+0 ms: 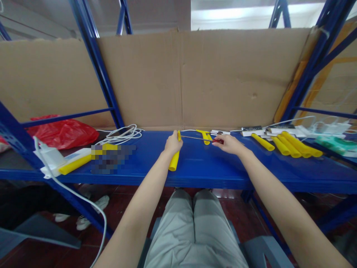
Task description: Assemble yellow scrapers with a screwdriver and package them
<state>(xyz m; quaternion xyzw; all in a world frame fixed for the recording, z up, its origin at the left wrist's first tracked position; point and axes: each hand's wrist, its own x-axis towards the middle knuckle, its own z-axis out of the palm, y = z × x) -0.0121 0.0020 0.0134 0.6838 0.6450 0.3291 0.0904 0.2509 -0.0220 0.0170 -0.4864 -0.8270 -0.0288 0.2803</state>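
Note:
Near the middle of the blue shelf, my left hand [173, 143] is closed around a yellow plastic handle [174, 163], whose round hollow end points toward me. My right hand [229, 144] grips a screwdriver [196, 138] by its dark red handle. The long thin shaft lies level and points left, its tip at the top of the yellow handle by my left fingers; whether it touches a screw is hidden. Between my hands, farther back, lies a yellow T-shaped piece [205, 136]. Beside it is a small white and dark part [220, 133].
Several yellow handles [290, 145] lie at the right, with white and black parts [253, 131] behind. At the left are a coiled white cable [125, 134], another yellow handle [75, 164], a white charger [51, 155] and a red plastic bag [63, 131]. Cardboard [145, 82] closes the back.

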